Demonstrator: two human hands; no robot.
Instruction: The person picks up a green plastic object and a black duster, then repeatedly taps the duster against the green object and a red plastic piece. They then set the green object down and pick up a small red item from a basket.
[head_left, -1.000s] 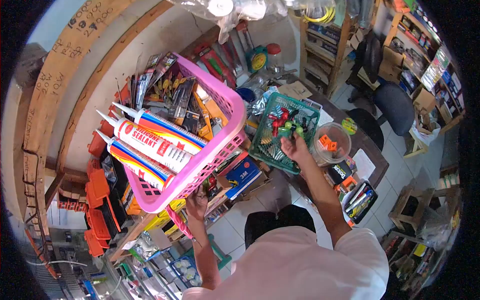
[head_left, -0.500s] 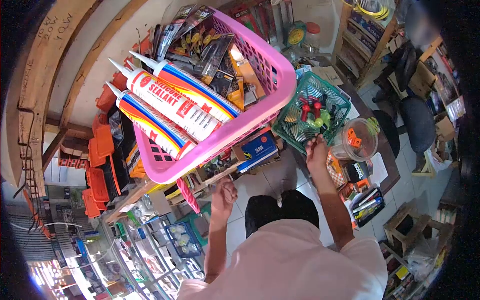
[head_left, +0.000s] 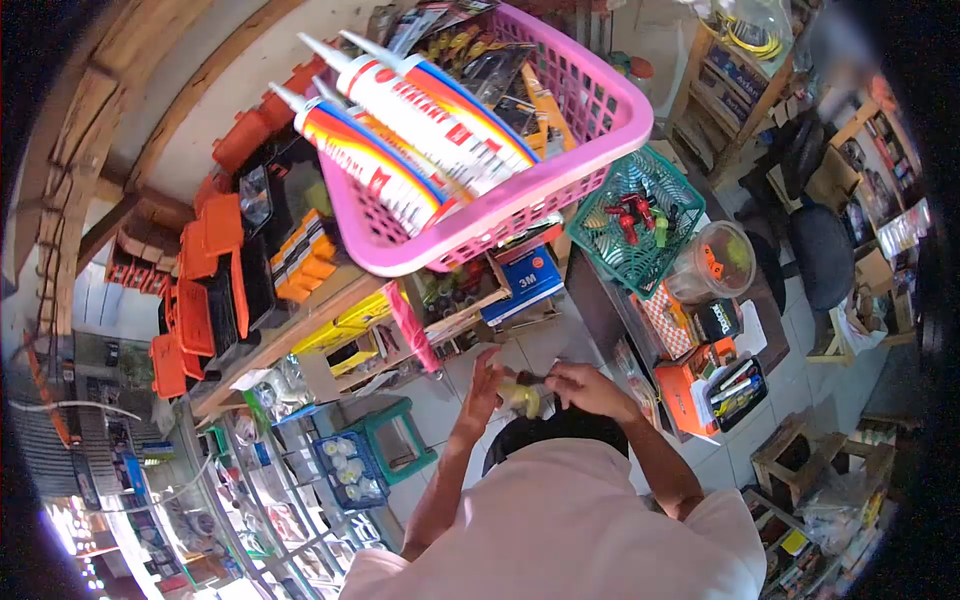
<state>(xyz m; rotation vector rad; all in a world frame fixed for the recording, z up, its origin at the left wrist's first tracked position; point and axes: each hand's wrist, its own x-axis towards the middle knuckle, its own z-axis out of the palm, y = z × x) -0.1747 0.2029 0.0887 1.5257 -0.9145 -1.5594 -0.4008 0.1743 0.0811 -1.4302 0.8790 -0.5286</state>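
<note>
My right hand (head_left: 590,390) pinches the dark end of a small yellow-green item (head_left: 520,398) in front of my body. Beside the item's other end is my left hand (head_left: 482,392), its fingers stretched and apart, holding nothing that I can see. A green basket (head_left: 640,272) beyond my right hand holds red and green small pieces (head_left: 630,218). Above my left hand, a pink basket (head_left: 500,218) carries silicone sealant tubes (head_left: 440,125) and packaged tools.
A clear round tub (head_left: 712,262), boxes and a black tray of pens (head_left: 738,392) lie on the right-hand table. A pink wrapped object (head_left: 410,325) hangs below the pink basket. Orange bins (head_left: 205,290) line the left shelf. Stools stand at the lower right.
My right hand has left the green basket and come toward my body with the yellow-green item. My left hand has opened from a closed shape and moved closer to it. The view has shifted.
</note>
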